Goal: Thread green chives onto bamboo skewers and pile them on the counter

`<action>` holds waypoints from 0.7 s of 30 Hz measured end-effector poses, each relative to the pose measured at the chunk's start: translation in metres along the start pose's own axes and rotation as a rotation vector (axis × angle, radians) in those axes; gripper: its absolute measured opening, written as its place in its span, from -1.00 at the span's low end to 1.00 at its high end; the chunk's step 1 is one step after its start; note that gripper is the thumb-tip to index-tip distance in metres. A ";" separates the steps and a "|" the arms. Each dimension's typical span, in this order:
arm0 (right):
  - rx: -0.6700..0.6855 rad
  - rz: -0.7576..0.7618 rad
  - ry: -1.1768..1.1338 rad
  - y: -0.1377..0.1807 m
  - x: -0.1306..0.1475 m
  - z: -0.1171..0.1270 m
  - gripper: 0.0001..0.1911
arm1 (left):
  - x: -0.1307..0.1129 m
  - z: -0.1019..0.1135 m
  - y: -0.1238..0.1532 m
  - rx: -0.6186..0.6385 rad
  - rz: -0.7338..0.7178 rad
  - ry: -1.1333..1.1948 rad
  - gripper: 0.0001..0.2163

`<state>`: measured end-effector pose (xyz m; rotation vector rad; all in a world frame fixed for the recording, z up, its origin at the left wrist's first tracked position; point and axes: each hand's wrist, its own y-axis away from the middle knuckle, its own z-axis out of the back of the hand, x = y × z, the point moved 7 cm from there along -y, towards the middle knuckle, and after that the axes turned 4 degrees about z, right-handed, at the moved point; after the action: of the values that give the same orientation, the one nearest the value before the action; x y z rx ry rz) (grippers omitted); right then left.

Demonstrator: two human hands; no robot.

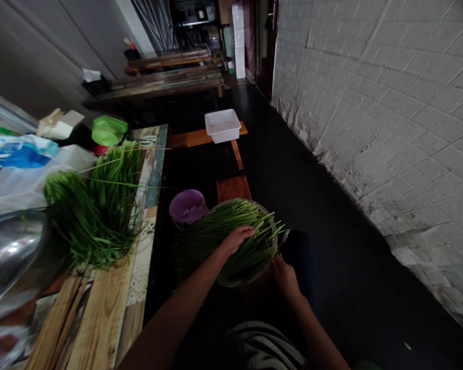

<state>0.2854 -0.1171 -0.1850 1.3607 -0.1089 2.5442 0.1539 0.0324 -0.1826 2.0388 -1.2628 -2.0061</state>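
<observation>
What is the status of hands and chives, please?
Left hand on the chives. Right hand at the stalk ends, grip unclear. Chives heaped in round basin; purple bucket close beside.

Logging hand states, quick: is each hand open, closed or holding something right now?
Left hand: open, laid over the green stalks.
Right hand: curled, near the ends of those stalks; whether it holds any cannot be told.

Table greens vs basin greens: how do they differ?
Place: the table greens lie heaped on the table; the basin greens lie in a round basin.
Contact: the left hand is on the basin greens and the right hand at their edge; neither is at the table greens.
Both: long, thin, green.
</observation>
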 end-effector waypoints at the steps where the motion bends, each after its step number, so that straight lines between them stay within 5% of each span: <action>1: -0.023 0.000 0.012 -0.007 0.001 0.004 -0.68 | -0.003 -0.001 0.001 0.008 -0.004 -0.015 -0.62; 5: -0.117 0.047 -0.027 -0.035 0.022 0.021 -0.70 | -0.013 -0.010 0.008 0.068 -0.037 -0.087 -0.67; 11: -0.053 0.091 -0.202 -0.068 0.061 0.007 -0.70 | -0.021 -0.012 0.013 0.063 -0.062 -0.196 -0.74; 21: -0.116 -0.004 -0.337 -0.068 0.057 0.007 -0.75 | -0.039 -0.011 0.020 0.054 -0.144 -0.296 -0.83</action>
<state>0.2787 -0.0418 -0.1377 1.7244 -0.3093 2.2423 0.1582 0.0343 -0.1379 1.9610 -1.2564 -2.4399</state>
